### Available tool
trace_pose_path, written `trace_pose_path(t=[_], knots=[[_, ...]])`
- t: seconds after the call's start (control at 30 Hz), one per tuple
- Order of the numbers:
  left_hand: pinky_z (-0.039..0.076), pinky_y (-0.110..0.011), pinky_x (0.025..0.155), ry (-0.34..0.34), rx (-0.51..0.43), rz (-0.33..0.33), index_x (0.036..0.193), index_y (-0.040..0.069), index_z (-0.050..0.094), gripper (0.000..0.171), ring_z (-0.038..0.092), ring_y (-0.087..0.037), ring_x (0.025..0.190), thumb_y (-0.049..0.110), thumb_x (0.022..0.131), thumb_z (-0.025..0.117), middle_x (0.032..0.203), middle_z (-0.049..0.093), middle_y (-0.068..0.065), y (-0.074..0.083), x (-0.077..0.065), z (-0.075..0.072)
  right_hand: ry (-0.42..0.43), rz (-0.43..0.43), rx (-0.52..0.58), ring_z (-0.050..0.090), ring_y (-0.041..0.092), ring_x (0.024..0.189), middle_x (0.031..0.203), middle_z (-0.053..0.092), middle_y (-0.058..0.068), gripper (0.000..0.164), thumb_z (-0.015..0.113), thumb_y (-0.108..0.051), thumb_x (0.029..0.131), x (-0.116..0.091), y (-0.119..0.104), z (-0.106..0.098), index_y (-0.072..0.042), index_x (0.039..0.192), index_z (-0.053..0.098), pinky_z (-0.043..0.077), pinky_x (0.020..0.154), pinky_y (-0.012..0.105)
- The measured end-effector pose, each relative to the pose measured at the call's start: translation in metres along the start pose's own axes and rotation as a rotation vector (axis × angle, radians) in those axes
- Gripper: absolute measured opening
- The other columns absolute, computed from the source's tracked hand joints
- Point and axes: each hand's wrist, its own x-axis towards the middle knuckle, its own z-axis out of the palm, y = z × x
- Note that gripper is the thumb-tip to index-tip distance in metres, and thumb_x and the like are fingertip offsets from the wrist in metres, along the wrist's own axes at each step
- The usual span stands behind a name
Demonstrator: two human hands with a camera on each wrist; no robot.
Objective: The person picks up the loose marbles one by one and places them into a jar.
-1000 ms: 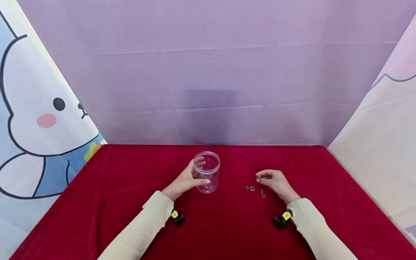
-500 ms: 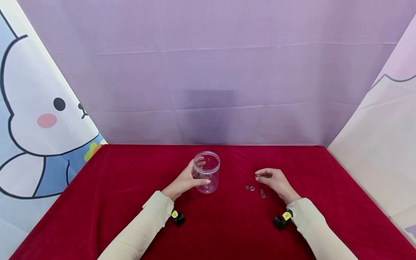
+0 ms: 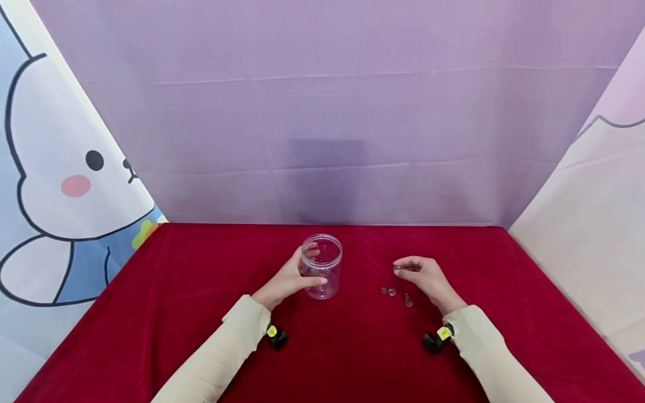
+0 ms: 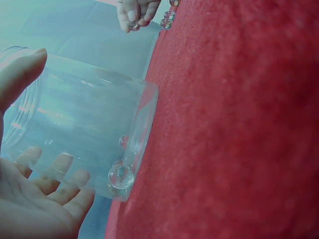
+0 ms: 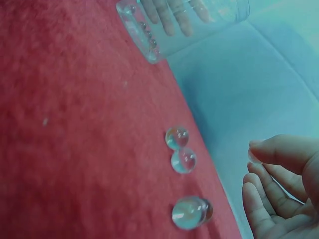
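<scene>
My left hand (image 3: 289, 279) grips a clear plastic jar (image 3: 330, 282) from its left side, thumb in front and fingers behind. Upright and lidless, the jar stands on the red cloth. Several glass marbles (image 4: 120, 176) lie on its bottom in the left wrist view. Over the cloth on the right, my right hand (image 3: 425, 277) pinches one clear marble (image 5: 253, 156) between thumb and fingertips. Below that hand, two loose marbles (image 5: 184, 160) touch each other. Another close pair of marbles (image 5: 188, 213) lies nearer the person, one partly hiding the other.
A red velvety cloth (image 3: 353, 358) covers the table. Behind it hangs a purple curtain (image 3: 322, 112). A printed cartoon panel (image 3: 75, 224) borders the left side, and a pale panel (image 3: 584, 224) the right. Each wrist wears a small black camera (image 3: 276, 338).
My right hand has risen from the cloth with the pinched marble, shifting slightly away and left. My left hand and the jar stay in place.
</scene>
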Motion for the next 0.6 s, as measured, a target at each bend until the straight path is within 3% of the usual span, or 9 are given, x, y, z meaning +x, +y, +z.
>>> trace_pose_path(t=[0.37, 0.6], knots=[[0.033, -0.049, 0.106, 0.024, 0.002, 0.02, 0.148, 0.014, 0.02, 0.087, 0.03, -0.031, 0.136, 0.008, 0.08, 0.073, 0.148, 0.03, -0.013, -0.03, 0.016, -0.005, -0.032, 0.005, 0.019, 0.063, 0.012, 0.085, 0.102, 0.069, 0.012, 0.033, 0.069, -0.011, 0.085, 0.003, -0.013, 0.008, 0.006, 0.113, 0.063, 0.053, 0.078, 0.031], [0.034, -0.049, 0.105, 0.027, 0.01, 0.033, 0.146, 0.016, 0.023, 0.083, 0.031, -0.032, 0.135, 0.011, 0.08, 0.074, 0.147, 0.032, -0.013, -0.028, 0.014, -0.004, -0.048, 0.0, 0.049, 0.062, 0.016, 0.089, 0.105, 0.068, 0.013, 0.035, 0.069, -0.013, 0.085, 0.005, -0.022, 0.015, 0.006, 0.114, 0.062, 0.052, 0.082, 0.037]])
